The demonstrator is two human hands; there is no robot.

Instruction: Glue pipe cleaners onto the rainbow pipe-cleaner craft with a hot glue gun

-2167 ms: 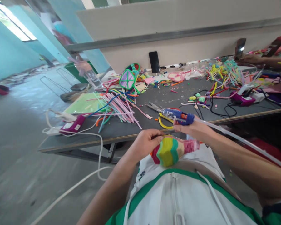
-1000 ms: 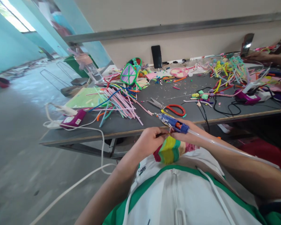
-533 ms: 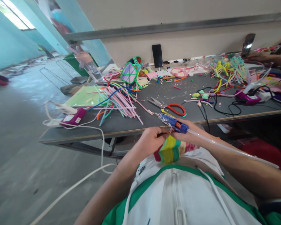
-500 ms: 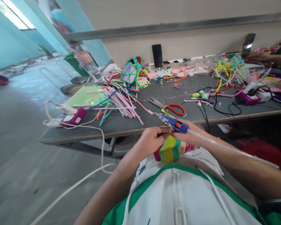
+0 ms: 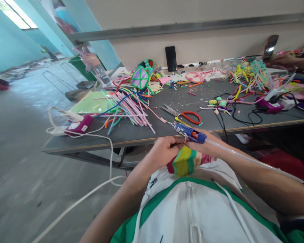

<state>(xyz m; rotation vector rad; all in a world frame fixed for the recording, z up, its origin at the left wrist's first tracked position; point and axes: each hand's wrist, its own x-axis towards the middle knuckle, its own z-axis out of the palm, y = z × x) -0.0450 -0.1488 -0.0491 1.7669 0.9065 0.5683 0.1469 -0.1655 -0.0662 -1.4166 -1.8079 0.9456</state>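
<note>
My left hand (image 5: 164,151) is closed, its thumb and fingers pinching the upper edge of a striped fuzzy craft piece (image 5: 183,162) in red, yellow-green, green and cream. The piece hangs in front of my white top. Against it, the fingertips of my right hand (image 5: 196,146) meet those of the left. A blue hot glue gun (image 5: 190,132) lies in my right hand, nozzle toward the table, a long clear glue stick (image 5: 243,156) trailing from its back over my forearm. Just beyond the nozzle are scissors (image 5: 191,117) with red and yellow handles.
Loose pipe cleaners (image 5: 131,109) lie to the left on the grey table (image 5: 157,135), beside a purple power socket (image 5: 79,125). A phone (image 5: 171,59) leans on the wall. More pipe cleaners (image 5: 253,76) lie at right, near another person's hand (image 5: 283,59). A white cable (image 5: 111,158) hangs off the edge.
Almost nothing differs. The glue gun has shifted very slightly to the right; both hands keep their hold.
</note>
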